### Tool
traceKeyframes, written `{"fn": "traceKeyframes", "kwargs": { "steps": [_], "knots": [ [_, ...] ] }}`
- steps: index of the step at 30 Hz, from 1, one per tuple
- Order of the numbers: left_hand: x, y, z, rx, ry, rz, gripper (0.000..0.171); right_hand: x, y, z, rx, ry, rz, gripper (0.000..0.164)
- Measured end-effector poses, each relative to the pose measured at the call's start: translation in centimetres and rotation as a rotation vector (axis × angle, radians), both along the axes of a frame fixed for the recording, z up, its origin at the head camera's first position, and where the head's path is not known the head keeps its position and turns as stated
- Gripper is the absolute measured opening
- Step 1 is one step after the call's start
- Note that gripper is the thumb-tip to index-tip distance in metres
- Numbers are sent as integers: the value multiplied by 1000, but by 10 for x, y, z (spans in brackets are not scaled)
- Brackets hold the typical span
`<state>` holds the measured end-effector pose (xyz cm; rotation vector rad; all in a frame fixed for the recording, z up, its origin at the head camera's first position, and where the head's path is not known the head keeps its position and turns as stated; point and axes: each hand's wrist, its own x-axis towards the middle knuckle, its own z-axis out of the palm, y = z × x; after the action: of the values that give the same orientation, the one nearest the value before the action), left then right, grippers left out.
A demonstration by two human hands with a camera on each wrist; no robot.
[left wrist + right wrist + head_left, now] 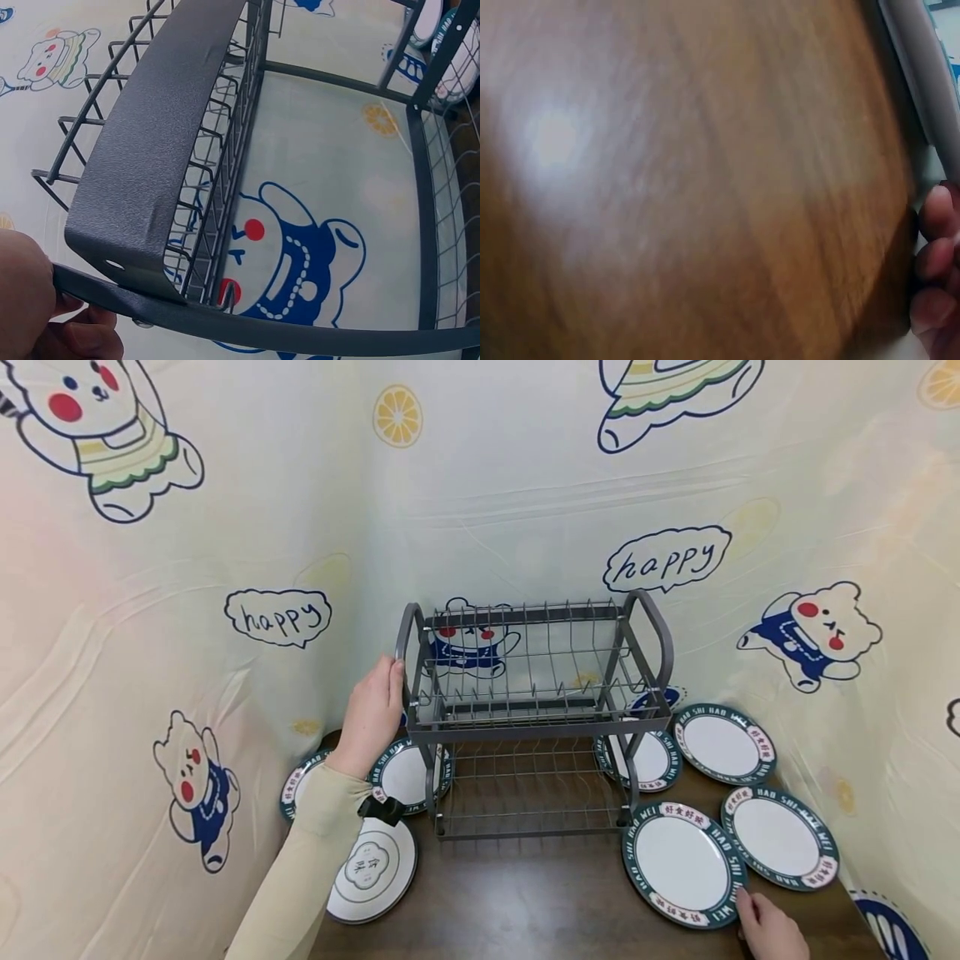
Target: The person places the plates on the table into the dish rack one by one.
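Note:
A dark grey two-tier dish rack (pixel 540 731) stands at the back of the wooden table, its wire tiers holding no dishes. My left hand (pixel 372 714) grips the curved frame at the rack's left end; in the left wrist view the fingers (pixel 82 337) curl under that bar. At the front right, my right hand (pixel 774 928) pinches the rim of a green-rimmed white plate (pixel 682 864), thumb on top. The right wrist view catches only curled fingertips (pixel 935 259) below the plate's edge (pixel 919 67), over the brown tabletop (pixel 705 172).
More green-rimmed plates lie right of the rack: one at the back (pixel 723 743), one beside the held plate (pixel 782 839), one behind the rack's leg (pixel 651 762). To the left are another green-rimmed plate (pixel 405 777) and a pale plate (pixel 371 868). A printed curtain (pixel 480 543) surrounds the table.

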<state>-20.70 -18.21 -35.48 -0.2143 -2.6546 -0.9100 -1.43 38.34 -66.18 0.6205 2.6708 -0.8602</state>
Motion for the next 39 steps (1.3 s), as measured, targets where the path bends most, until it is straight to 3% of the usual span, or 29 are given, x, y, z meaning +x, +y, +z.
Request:
{"fn": "traceKeyframes", "kwargs": {
  "steps": [11, 16, 25, 31, 39],
  "knots": [
    [0, 0, -2, 11, 19, -9, 37, 3, -14, -6, -95, 186, -253, 52],
    [0, 1, -3, 53, 31, -22, 35, 7, -20, -7, -168, 239, -332, 49],
    [8, 9, -8, 148, 89, 17, 30, 14, -31, -2, -228, 319, -451, 49],
    [12, 17, -15, 178, 133, 62, 22, 18, -37, 13, -262, 377, -534, 49],
    [14, 21, -18, 192, 153, 92, 21, 21, -43, 45, -367, 507, -627, 50]
  ]
}}
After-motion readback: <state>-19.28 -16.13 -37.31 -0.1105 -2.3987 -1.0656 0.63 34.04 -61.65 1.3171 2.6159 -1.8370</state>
